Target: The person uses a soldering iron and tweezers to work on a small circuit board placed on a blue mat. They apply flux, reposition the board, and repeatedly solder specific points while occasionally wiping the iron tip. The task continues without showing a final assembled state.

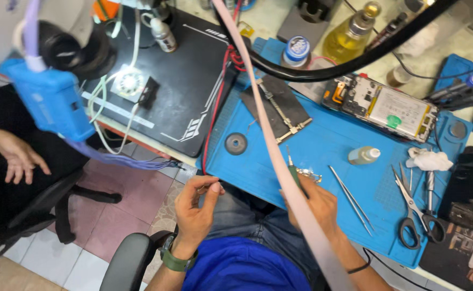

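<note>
The blue work mat point(323, 145) takes up most of your bench, and the work on it looks only partly done, judging by how things lie. At its far edge the opened phone point(383, 105) lies face down with its back off, battery and boards bare, so the opening-up is behind you and the putting-together is not. Left of it a dark phone panel point(282, 105) lies flat, apart from the phone. To the left, the black mat point(185, 75) sits under the microscope with a small lit ring on it.

Nearer you, the scissors point(415, 210) and the tweezers point(351, 198) lie untouched on the blue mat, well right of your hands, with a small dropper bottle point(364, 155) and a crumpled tissue point(428, 159) beyond them.

Your right hand point(317, 207) rests at the mat's near edge, fingers closed around a green-handled tool point(293, 171) whose tip points away from you. Just beside that tip lies a small metal part point(311, 174); whether the tool touches it I cannot tell.

Your left hand point(194, 207) hovers off the mat over your lap, thumb and forefinger pressed together at the tips; whether they pinch something tiny I cannot tell.

Another person's hand point(18, 156) hangs loosely at far left.
</note>
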